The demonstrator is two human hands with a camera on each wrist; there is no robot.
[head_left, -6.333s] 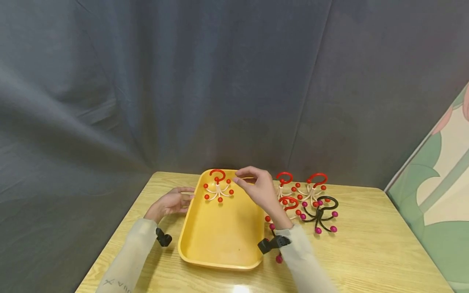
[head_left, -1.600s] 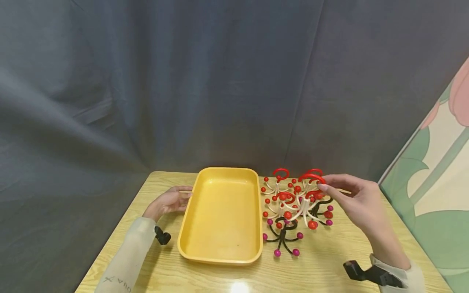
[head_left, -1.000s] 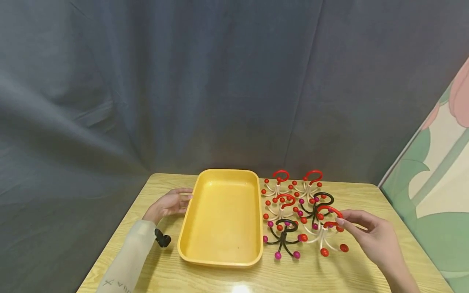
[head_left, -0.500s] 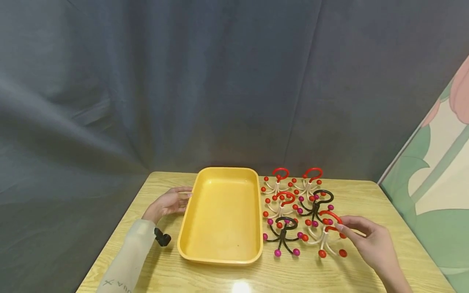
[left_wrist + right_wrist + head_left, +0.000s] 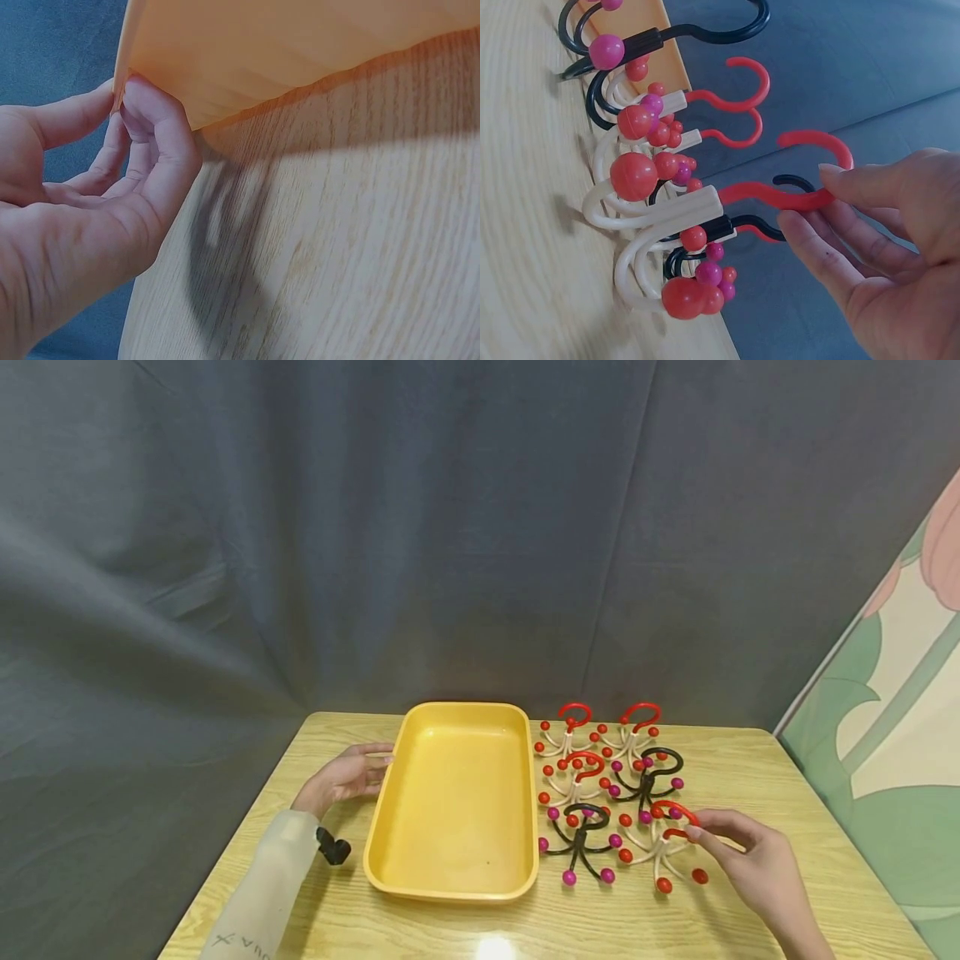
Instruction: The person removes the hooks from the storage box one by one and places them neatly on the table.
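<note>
My left hand [image 5: 348,777] pinches the left rim of the yellow tray [image 5: 450,818]; in the left wrist view the thumb and fingers close on its thin edge. At the front right, my right hand [image 5: 761,856] pinches the red hook of a multi-prong hanger [image 5: 661,847] with white prongs and red ball tips. Its prongs stand upright, close to the tabletop. In the right wrist view, thumb and fingers [image 5: 802,240] grip the curve of that red hook. Just behind it is a black hanger [image 5: 647,783] with magenta balls.
Right of the tray stands another black hanger [image 5: 580,842]. Behind are white-and-red hangers: one in the middle [image 5: 576,792], one at the back left [image 5: 567,742] and one at the back right [image 5: 632,740]. A grey curtain [image 5: 465,543] closes off the wooden table's [image 5: 720,927] far edge.
Earlier a white-and-red hanger was in the tray; one is now in my right hand, carried rightward and lowered to the front right. The left hand has stayed at the rim.
</note>
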